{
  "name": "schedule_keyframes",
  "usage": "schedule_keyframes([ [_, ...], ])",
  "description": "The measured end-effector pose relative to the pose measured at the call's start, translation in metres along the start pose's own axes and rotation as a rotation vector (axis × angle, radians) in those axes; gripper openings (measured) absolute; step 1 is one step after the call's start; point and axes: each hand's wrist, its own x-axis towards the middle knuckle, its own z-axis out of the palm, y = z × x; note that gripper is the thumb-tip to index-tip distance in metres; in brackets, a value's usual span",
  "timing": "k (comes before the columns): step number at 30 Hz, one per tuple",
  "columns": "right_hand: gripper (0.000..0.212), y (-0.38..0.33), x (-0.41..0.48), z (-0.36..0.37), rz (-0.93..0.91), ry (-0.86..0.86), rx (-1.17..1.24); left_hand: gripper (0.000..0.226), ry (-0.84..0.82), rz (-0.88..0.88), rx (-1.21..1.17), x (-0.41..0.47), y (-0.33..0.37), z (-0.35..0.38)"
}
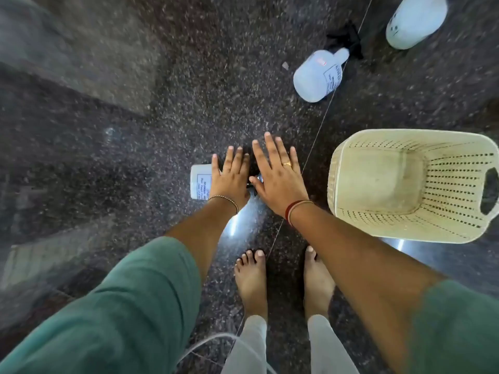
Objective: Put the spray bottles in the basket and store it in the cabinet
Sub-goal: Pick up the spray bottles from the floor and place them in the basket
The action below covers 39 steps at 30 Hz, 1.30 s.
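Note:
Three white spray bottles lie on the dark speckled floor. One bottle (200, 184) lies at the centre, mostly hidden under my left hand (231, 178), whose fingers are spread flat above it. My right hand (278, 174) is stretched out beside it, fingers apart, over the bottle's dark nozzle end. A second bottle (318, 74) with a black trigger lies further away to the right. Just the base of a third bottle (413, 22) shows at the top right. To the right of my hands, the cream perforated basket (378, 225) stands upright with nothing inside.
My bare feet (251, 282) stand just below my hands. A thin seam (321, 122) in the floor runs diagonally between the hands and the basket. A thin white cord (205, 344) hangs at the bottom. No cabinet is in view.

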Motion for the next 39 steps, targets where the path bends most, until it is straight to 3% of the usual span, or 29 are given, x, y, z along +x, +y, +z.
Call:
schedule_keyframes([
  [5,0.071,0.008,0.013,0.026,-0.026,0.020,-0.013,0.063,-0.158,-0.097,0.163,0.016,0.000,0.028],
  [10,0.072,0.015,0.008,0.038,0.002,-0.035,0.058,0.048,-0.155,-0.110,0.190,0.012,-0.003,0.041],
  [17,0.070,0.005,-0.011,0.023,0.128,-0.061,0.418,0.033,0.156,-0.097,-0.031,-0.004,-0.017,0.014],
  [23,0.067,0.002,-0.020,-0.049,0.129,0.248,0.748,0.036,0.339,-0.046,-0.264,-0.019,0.009,-0.042],
  [27,0.060,0.056,-0.048,-0.077,0.209,0.447,0.509,0.037,0.439,0.019,-0.508,-0.017,0.051,-0.079],
  [31,0.064,0.137,-0.112,-0.067,0.559,0.366,0.231,0.035,0.447,0.152,-0.714,-0.014,0.100,-0.107],
  [36,0.070,0.205,-0.161,-0.056,0.651,0.211,0.036,0.035,0.491,0.268,-0.817,-0.015,0.150,-0.122],
  [39,0.069,0.229,-0.170,-0.052,0.739,0.204,-0.017,0.030,0.566,0.308,-0.876,-0.023,0.165,-0.131],
])
